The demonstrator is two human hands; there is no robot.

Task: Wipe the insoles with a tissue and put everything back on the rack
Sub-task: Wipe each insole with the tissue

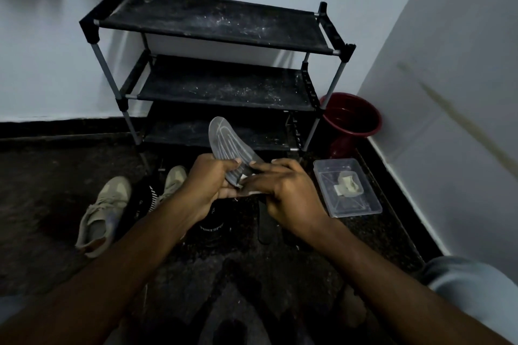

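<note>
A grey ribbed insole (pixel 228 139) is held up in front of the black three-shelf rack (pixel 215 28). My left hand (pixel 208 183) grips its lower end. My right hand (pixel 283 190) presses a white tissue (pixel 251 190) against the insole's lower part, fingers curled over it; most of the tissue is hidden. A dark insole (pixel 265 221) lies on the floor under my right hand. A pair of beige sneakers (pixel 105 213) and dark shoes (pixel 211 228) sit on the floor at left and centre.
A clear plastic box (pixel 361 204) with crumpled tissue inside sits on the floor to the right. A red bucket (pixel 351 117) stands beside the rack in the corner. White walls close in behind and on the right. The rack's shelves are dusty.
</note>
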